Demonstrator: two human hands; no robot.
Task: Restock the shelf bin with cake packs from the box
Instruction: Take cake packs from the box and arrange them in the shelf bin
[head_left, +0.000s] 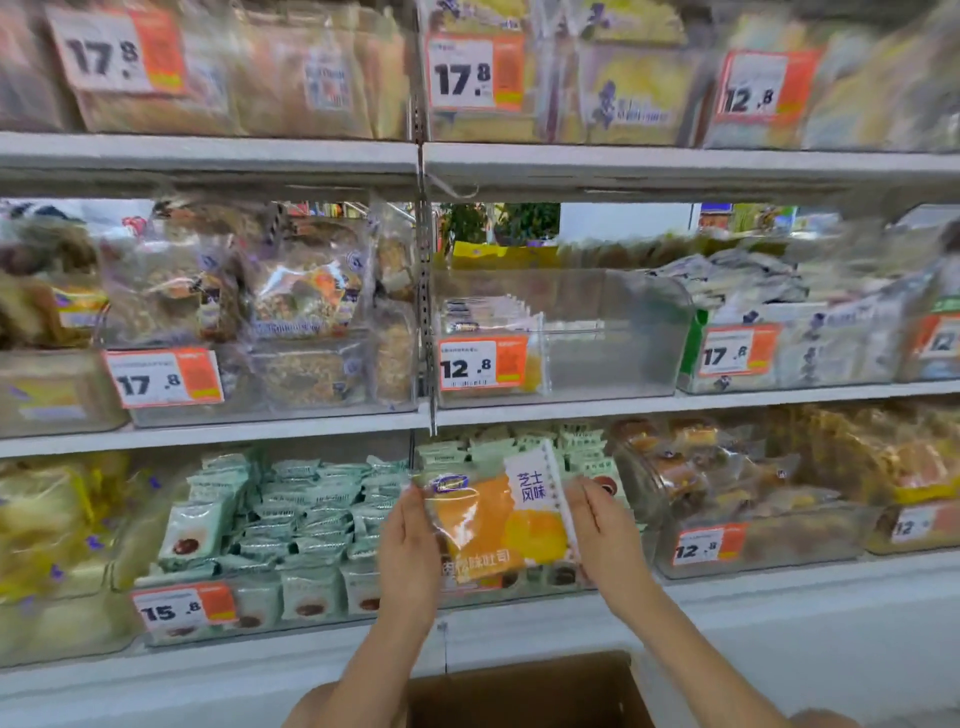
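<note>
Both hands hold one orange and white cake pack (498, 519) in front of the lowest shelf. My left hand (410, 545) grips its left edge and my right hand (602, 530) grips its right edge. Above it, on the middle shelf, stands a clear plastic bin (613, 338) with a 12.8 price tag (483, 362); a few similar packs (488, 317) lean at its left end and the rest of it looks bare. The brown cardboard box (524, 691) sits open at the bottom of the view, between my forearms.
Neighbouring bins hold other bagged cakes and breads: green packs (291, 519) on the lowest shelf to the left, brown pastries (727, 483) to the right, and grain bread bags (249, 296) left of the clear bin. A metal upright (425, 291) divides the shelf bays.
</note>
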